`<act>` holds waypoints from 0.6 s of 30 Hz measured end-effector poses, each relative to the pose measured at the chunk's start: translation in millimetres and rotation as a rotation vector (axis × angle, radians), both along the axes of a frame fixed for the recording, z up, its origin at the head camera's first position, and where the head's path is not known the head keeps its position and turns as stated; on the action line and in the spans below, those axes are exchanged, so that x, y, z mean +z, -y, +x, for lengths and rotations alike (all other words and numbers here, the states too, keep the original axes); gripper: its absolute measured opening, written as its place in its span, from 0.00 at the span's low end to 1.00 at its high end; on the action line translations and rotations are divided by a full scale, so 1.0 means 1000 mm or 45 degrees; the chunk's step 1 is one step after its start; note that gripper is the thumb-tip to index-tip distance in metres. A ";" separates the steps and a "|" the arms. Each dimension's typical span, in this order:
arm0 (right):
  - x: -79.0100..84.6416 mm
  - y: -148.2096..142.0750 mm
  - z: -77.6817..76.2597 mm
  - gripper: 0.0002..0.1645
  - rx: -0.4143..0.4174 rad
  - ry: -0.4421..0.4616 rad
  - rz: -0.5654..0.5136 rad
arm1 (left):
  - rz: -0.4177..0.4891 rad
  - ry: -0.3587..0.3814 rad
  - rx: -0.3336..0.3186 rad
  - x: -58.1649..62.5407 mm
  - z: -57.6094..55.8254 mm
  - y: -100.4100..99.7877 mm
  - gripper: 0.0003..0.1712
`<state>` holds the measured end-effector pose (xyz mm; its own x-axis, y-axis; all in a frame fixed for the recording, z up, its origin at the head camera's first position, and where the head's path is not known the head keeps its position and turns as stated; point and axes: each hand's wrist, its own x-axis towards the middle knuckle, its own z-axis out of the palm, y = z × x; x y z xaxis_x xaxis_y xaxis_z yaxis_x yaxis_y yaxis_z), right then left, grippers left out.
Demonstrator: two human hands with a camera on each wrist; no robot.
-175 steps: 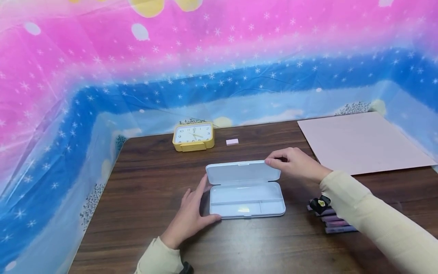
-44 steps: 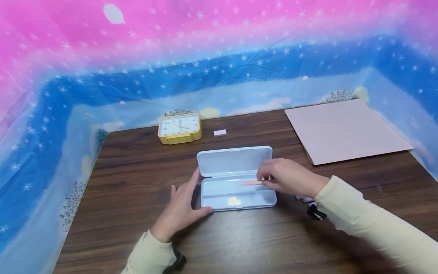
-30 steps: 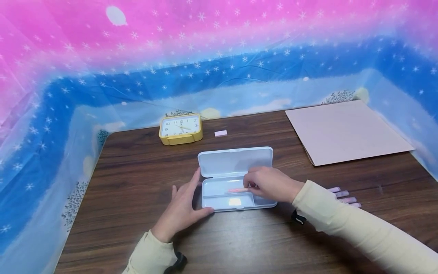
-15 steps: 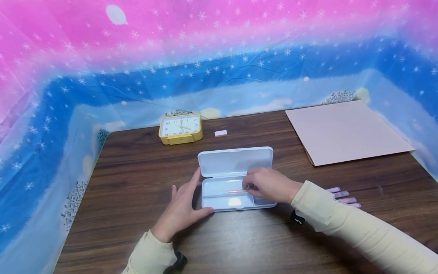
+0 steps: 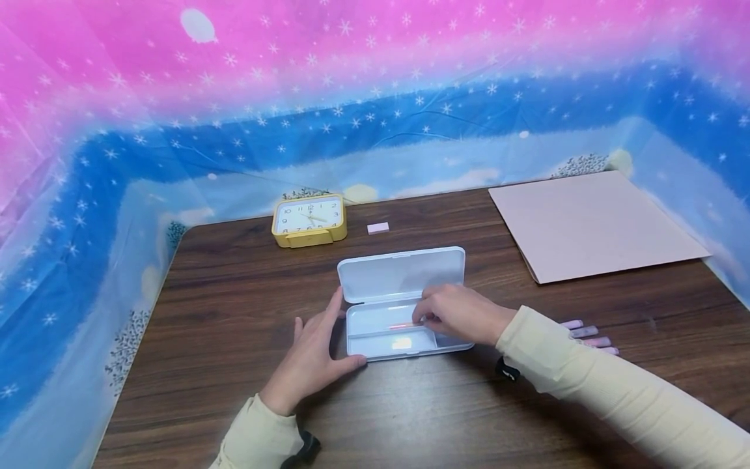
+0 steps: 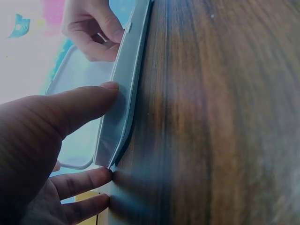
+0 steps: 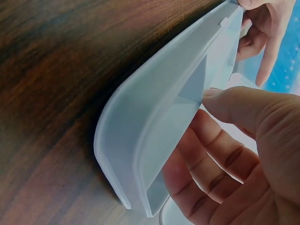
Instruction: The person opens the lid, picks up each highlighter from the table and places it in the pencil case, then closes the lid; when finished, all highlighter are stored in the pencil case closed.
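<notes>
A white pencil case [image 5: 383,317] stands open on the table, its lid [image 5: 401,273] tilted up at the back. My left hand [image 5: 310,355] rests at its left end. In the left wrist view the thumb presses the front wall, while two straight fingertips touch near the corner. My right hand [image 5: 459,312] reaches into the case with curled fingers and pinches a slim pink pen [image 5: 401,326] lying along the long rear compartment. The pen's right end is hidden by the fingers. In the right wrist view, thumb and index meet above the divider; the pen is out of sight there.
Several pinkish and purple pens [image 5: 592,335] lie side by side right of the case, partly behind the right sleeve. A yellow clock [image 5: 309,221] and a small pink eraser-like block [image 5: 377,228] stand behind the case. A pale pink board [image 5: 592,228] lies back right.
My right hand has left the lid and brought a pink pen into the rear compartment, lowering it leftward. Just now the case's right end has shifted slightly back. The left hand stays in place.
</notes>
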<state>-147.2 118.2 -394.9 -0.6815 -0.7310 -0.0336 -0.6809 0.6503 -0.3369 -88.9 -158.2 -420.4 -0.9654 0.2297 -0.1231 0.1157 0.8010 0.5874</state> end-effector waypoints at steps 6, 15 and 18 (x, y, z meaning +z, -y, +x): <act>0.007 -0.014 0.005 0.11 -0.019 -0.033 -0.042 | -0.009 -0.001 0.002 -0.001 0.001 -0.001 0.70; 0.036 -0.071 0.008 0.13 -0.136 -0.150 -0.128 | -0.010 0.019 0.001 0.001 0.000 0.000 0.70; 0.041 -0.095 0.009 0.14 -0.146 -0.188 -0.131 | -0.013 0.020 -0.004 0.001 0.000 0.000 0.70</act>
